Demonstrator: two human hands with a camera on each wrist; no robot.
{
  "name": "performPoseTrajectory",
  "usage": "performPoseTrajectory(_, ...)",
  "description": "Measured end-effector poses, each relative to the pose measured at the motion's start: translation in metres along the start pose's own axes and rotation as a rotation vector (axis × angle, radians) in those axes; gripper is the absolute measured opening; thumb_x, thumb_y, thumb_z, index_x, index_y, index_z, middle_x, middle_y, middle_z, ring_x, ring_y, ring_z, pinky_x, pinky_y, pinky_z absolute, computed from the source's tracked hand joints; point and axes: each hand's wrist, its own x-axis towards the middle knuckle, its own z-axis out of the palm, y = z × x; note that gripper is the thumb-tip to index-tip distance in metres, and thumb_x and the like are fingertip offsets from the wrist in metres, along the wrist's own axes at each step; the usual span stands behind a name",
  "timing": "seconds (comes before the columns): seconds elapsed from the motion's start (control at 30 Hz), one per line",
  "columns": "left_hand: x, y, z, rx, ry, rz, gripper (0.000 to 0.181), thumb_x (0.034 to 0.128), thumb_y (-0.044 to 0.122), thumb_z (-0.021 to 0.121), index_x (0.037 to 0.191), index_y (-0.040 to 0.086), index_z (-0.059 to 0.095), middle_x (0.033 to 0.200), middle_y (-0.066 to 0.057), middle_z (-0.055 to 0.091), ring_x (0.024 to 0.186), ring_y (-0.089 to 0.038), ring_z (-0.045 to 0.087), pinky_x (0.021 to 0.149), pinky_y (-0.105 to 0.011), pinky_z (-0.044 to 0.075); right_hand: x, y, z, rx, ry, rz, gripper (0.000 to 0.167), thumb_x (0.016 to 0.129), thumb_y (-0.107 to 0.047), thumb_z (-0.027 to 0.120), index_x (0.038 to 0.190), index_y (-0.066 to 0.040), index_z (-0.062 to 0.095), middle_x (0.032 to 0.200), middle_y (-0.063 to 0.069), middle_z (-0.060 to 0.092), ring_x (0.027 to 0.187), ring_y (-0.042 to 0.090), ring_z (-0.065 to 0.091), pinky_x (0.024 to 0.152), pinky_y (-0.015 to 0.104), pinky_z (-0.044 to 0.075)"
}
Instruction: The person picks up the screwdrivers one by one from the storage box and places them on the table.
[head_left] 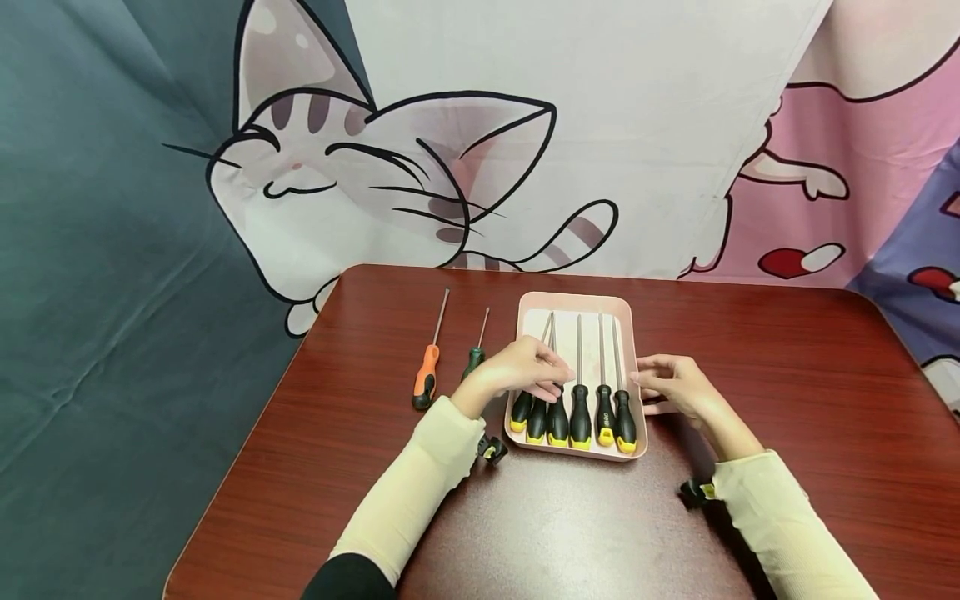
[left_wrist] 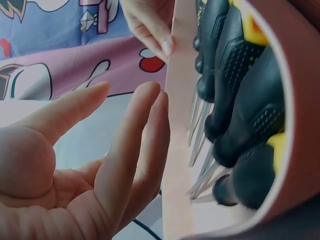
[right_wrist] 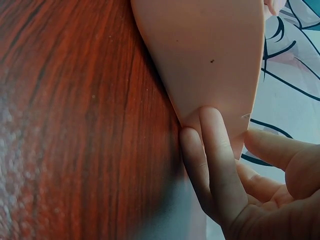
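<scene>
A pink tray (head_left: 576, 454) with a white inside holds several screwdrivers (head_left: 580, 417), side by side. Their handles are black with yellow ends, and the shafts point to the far side. My left hand (head_left: 531, 367) hovers over the tray's left part, fingers loosely bent and thumb apart. In the left wrist view nothing sits between the fingers of that left hand (left_wrist: 115, 165). On the tray's right side, my right hand (head_left: 678, 383) touches the outer wall. The right wrist view shows its fingers (right_wrist: 220, 150) laid against that wall, with the thumb by the rim.
Left of the tray lie an orange-and-black screwdriver (head_left: 426, 375) and a dark green one (head_left: 476, 360), partly behind my left hand. All stand on a reddish-brown wooden table (head_left: 787, 358). A cloth with cartoon cats (head_left: 637, 125) hangs behind the table.
</scene>
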Motion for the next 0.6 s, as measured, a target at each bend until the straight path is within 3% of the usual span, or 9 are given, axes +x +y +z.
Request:
performPoseTrajectory(0.3, 0.005, -0.001, 0.016, 0.032, 0.06, 0.003, 0.027, 0.0934, 0.011, 0.072, 0.108, -0.011, 0.069, 0.107, -0.028, 0.068, 0.095, -0.044, 0.068, 0.068, -0.031, 0.064, -0.001, 0.0, 0.001, -0.014, 0.004, -0.003, 0.053, 0.099, -0.001, 0.058, 0.137, 0.026, 0.032, 0.096, 0.009, 0.066, 0.077, 0.014, 0.068, 0.067, 0.041, 0.064)
performPoseTrajectory(0.47, 0.011, -0.005, 0.021, 0.067, 0.096, -0.004, 0.027, 0.092, 0.012, 0.074, 0.106, -0.01, 0.069, 0.097, -0.028, 0.069, 0.086, -0.039, 0.072, 0.066, -0.03, 0.064, -0.001, 0.0, 0.0, -0.012, 0.001, -0.003, 0.053, 0.099, -0.001, 0.057, 0.136, 0.026, 0.032, 0.096, 0.008, 0.067, 0.077, 0.014, 0.068, 0.067, 0.041, 0.064)
performPoseTrajectory(0.6, 0.015, -0.008, 0.024, 0.147, 0.11, -0.006, 0.024, 0.0925, 0.014, 0.074, 0.101, -0.009, 0.072, 0.086, -0.025, 0.071, 0.075, -0.031, 0.074, 0.063, -0.027, 0.063, 0.0, 0.0, 0.0, -0.011, -0.002, -0.004, 0.053, 0.099, -0.001, 0.057, 0.136, 0.026, 0.031, 0.096, 0.008, 0.067, 0.077, 0.014, 0.068, 0.067, 0.04, 0.064)
